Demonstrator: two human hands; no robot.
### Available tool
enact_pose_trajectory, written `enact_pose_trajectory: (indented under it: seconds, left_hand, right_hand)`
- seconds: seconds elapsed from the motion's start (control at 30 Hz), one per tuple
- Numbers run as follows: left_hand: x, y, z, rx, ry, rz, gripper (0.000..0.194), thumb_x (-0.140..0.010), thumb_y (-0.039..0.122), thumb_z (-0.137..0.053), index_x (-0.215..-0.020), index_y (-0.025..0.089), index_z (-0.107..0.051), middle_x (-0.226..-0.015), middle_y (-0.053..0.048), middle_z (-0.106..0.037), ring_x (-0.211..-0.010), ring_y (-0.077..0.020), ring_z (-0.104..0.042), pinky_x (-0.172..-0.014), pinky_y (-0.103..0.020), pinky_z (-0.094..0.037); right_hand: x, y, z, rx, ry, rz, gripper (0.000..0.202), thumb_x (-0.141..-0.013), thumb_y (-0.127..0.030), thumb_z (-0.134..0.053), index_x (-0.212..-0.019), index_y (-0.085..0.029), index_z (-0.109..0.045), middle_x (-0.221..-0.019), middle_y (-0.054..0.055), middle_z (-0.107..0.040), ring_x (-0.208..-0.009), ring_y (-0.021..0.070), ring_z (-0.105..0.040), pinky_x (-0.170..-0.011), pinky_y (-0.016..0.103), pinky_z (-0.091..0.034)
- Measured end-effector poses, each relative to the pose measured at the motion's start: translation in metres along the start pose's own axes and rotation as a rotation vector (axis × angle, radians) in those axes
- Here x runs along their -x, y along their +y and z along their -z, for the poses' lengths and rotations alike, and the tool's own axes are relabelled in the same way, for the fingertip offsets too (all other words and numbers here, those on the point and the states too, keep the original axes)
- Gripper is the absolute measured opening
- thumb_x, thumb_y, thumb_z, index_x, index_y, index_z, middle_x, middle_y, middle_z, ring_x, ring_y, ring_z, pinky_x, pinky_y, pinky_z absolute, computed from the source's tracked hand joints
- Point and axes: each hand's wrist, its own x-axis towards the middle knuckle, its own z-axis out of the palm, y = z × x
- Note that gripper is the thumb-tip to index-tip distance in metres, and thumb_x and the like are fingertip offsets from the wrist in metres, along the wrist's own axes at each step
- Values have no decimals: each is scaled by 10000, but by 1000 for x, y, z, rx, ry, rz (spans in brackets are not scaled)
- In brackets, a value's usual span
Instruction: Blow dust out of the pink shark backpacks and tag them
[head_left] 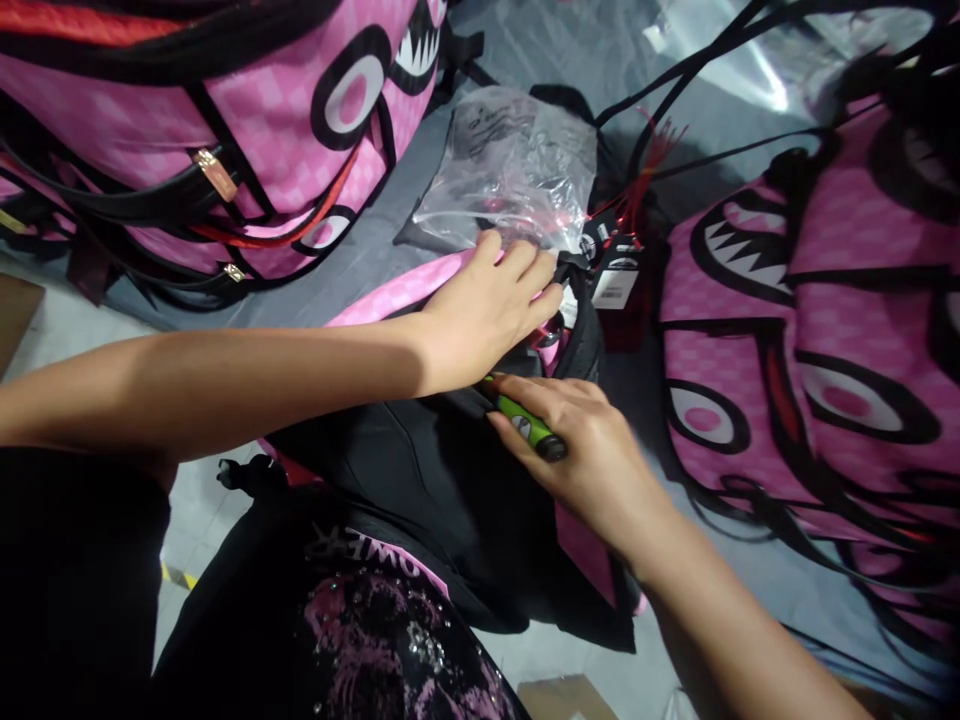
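A black and pink bag [450,480] lies at the table's near edge, its dark side facing me. My left hand [495,305] rests on the bag's top edge, fingers bent over it beside a clear plastic bag [517,160]; whether the fingertips pinch anything is hidden. Wrapped round a green tool with a black end [529,425] is my right hand [581,440], just below my left wrist. The tool's far tip is hidden at the bag's dark fabric. Black tags and a white barcode label [616,288] lie right of my left hand.
Large pink checkered bags with eye and teeth prints stand at the upper left [285,120] and at the right [727,370]. Red strings [649,170] and black straps lie between them on the grey table cover [300,300]. Cardboard [566,697] shows on the floor below.
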Motion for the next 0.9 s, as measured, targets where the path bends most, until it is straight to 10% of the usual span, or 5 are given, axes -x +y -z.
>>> enact_pose_trajectory:
  seconds: [0.9]
  left_hand:
    - [1, 2, 2, -19, -47, 8, 769, -848, 381, -587, -1538, 261, -271, -1580, -111, -307, -1371, -404, -327, -1114, -608, -253]
  right_hand:
    - [7, -28, -34, -137, 417, -356, 182, -907, -327, -600, -908, -195, -726, -903, 69, -760, -843, 236, -714, -848, 383, -508]
